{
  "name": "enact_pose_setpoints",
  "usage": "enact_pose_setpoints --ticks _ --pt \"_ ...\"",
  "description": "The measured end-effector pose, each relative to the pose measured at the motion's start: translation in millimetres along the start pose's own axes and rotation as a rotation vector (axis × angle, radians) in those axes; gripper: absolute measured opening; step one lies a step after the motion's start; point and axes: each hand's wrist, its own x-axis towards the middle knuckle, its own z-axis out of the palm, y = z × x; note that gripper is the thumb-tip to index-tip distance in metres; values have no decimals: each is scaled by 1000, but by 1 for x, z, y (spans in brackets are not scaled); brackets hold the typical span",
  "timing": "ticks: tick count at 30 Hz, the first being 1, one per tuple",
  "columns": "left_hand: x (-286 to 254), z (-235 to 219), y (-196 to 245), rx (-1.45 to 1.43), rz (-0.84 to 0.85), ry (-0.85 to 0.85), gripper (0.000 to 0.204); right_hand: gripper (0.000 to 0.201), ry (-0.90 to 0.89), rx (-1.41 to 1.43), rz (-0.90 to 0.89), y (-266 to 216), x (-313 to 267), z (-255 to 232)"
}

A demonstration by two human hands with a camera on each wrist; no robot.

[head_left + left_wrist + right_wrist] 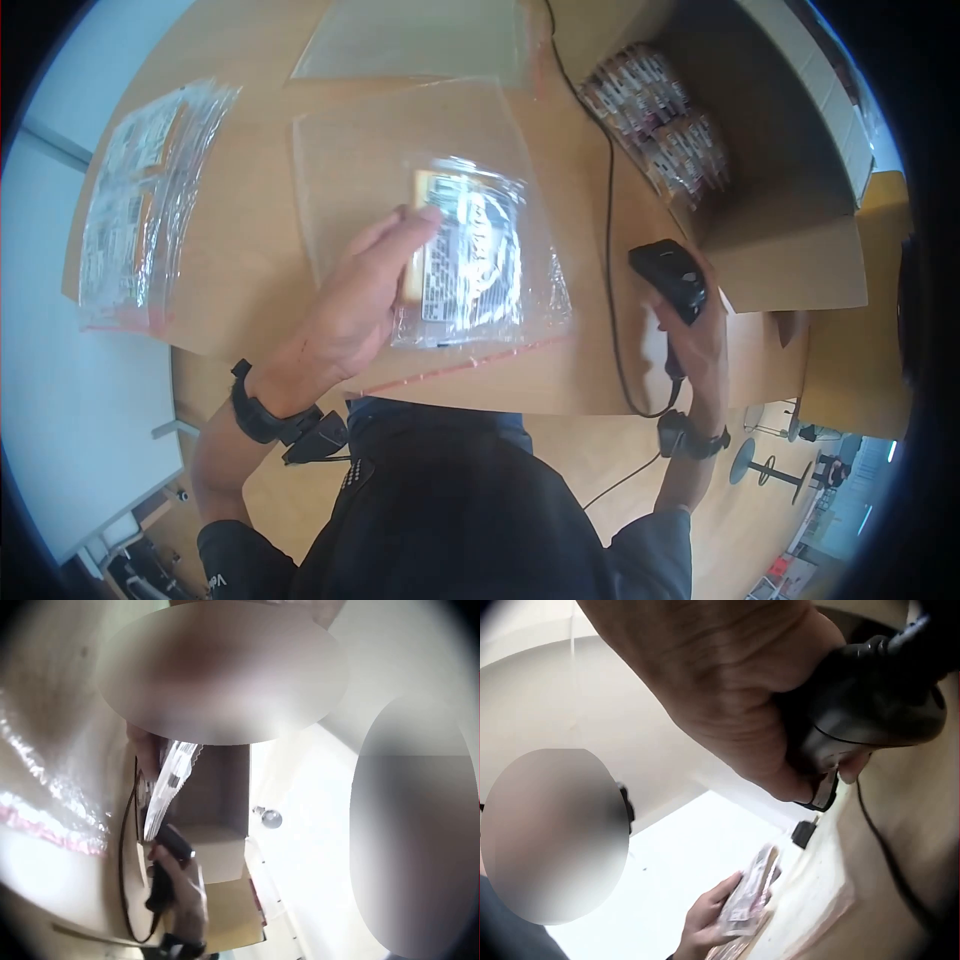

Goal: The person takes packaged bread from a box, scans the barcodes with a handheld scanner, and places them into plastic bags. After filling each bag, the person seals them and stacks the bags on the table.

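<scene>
My left hand grips a flat packet in clear, shiny plastic, with the thumb over its upper face. A white label printed with dark text and a tan edge show through the plastic. In the right wrist view the same packet stands tilted in the left hand. My right hand holds a black handheld barcode scanner, its fingers wrapped round the handle. The left wrist view shows the scanner close below the packet. Beneath the packet lies a large clear plastic bag with a red edge strip.
An open cardboard box at the right contains rows of packets. More plastic-wrapped packets are stacked on the table's left side. Another clear sheet lies at the back. The black cable loops across the table between packet and box.
</scene>
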Motion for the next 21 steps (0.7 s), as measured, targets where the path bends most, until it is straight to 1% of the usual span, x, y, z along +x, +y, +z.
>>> enact_pose_setpoints --ticks 1,2,3,4,6,7,9,10,11,12,14,15,16,17,18,19,20,21 --pt "-4 -3 -2 -33 16 50 38 73 -11 -2 4 4 3 -2" --pt "-7 -5 -3 -65 34 99 37 73 11 -66 66 7 6 -4" --pt "-9 -6 -4 -71 36 106 37 73 35 -131 122 9 9 -5" --pt "-10 -7 -6 -76 49 104 37 73 26 -134 116 21 9 -5" --pt "-12 -6 -11 -90 72 115 38 80 368 -527 -140 48 -3 0" --pt "-13 -4 -14 -95 71 107 37 93 516 -621 -279 26 -19 10" --pt "-10 5 -24 -97 63 77 37 104 293 -402 -549 -21 -49 31" --pt "-9 11 -30 36 37 33 40 112 142 -333 -695 -32 -58 49" --pt "-14 22 -26 75 -27 -96 41 92 44 -487 -796 -49 -65 61" --pt "-20 31 -22 110 -88 -226 43 92 51 -484 -778 -50 -62 67" --pt "-23 33 -28 463 140 -342 46 59 -42 -479 -908 -49 -52 73" --pt "-23 25 -21 707 343 -370 44 38 46 -288 -836 -44 -56 69" --pt "-22 14 -15 704 350 -357 44 37 66 -102 -721 -23 -62 60" --pt "-22 1 -9 1105 586 -281 43 35 182 28 -579 -7 -73 58" --pt "-22 -10 -7 1503 812 -189 44 41 251 95 -455 13 -84 51" --pt "-23 -17 -10 1562 741 -122 35 48 321 173 -334 33 -94 45" --pt "-20 -26 -15 1558 739 -123 35 48 319 170 -332 40 -101 41" --pt "-14 -34 -20 1574 706 -183 28 43 331 100 -349 45 -106 37"
